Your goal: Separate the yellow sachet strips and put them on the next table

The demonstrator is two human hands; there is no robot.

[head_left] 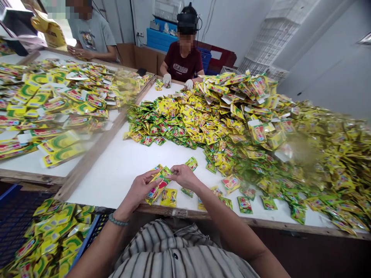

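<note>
My left hand point(139, 190) is closed around a small printed carton point(155, 192), yellow and green with a red fruit picture, tilted above the table's front edge. At the carton's upper end, a small green packet point(166, 172) is pinched in the fingertips of my right hand point(184, 177). How far the packet is inside the carton I cannot tell. Just below the carton lies a yellow packet point(169, 197) on the white tabletop point(116, 170). Another green packet point(191, 163) rests beyond my right hand.
A big heap of packets point(199, 119) fills the right, with cartons point(240, 90) on top. Left of a wooden divider point(95, 148) lie many cartons point(58, 102). A blue crate point(87, 239) holding cartons stands low left. Two people sit across, one wearing white gloves point(189, 84).
</note>
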